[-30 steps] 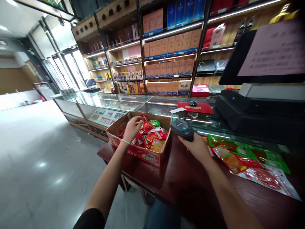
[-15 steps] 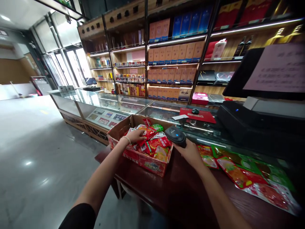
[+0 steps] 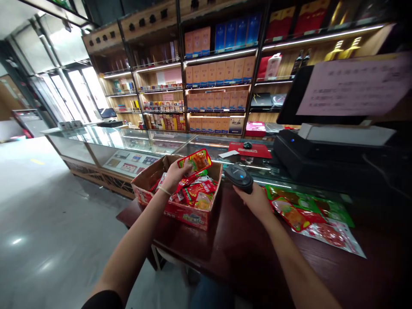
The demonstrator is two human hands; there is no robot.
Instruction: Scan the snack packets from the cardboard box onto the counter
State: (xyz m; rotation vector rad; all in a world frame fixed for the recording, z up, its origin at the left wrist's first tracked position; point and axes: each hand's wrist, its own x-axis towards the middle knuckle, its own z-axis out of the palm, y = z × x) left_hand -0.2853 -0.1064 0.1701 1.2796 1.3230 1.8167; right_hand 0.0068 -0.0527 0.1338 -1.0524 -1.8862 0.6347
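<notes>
My left hand [image 3: 176, 174] is closed on the near end of a red and yellow snack packet [image 3: 198, 160], held up over a cardboard box [image 3: 189, 218]. Several more packets [image 3: 201, 189], mostly red, lie heaped inside that box. To the right of the box, my right hand [image 3: 255, 199] grips a black barcode scanner [image 3: 239, 177], on which a blue light glows. Beyond my right wrist, several snack packets lie overlapping on the dark red table: green ones [image 3: 289, 197], a red and yellow one [image 3: 289, 213] and a silvery one [image 3: 334, 234].
A glass display counter [image 3: 154, 141] runs behind the table [image 3: 238, 240]. On it are a red sheet [image 3: 257, 151], a computer mouse [image 3: 247, 145] and a white slip [image 3: 228, 153]. A dark monitor with a paper sheet [image 3: 347, 88] stands at the right. Shelves of boxes [image 3: 222, 73] line the wall.
My left hand has risen from the heap with a snack packet in it. The scanner stays in my right hand. The camera's view has shifted to the right.
</notes>
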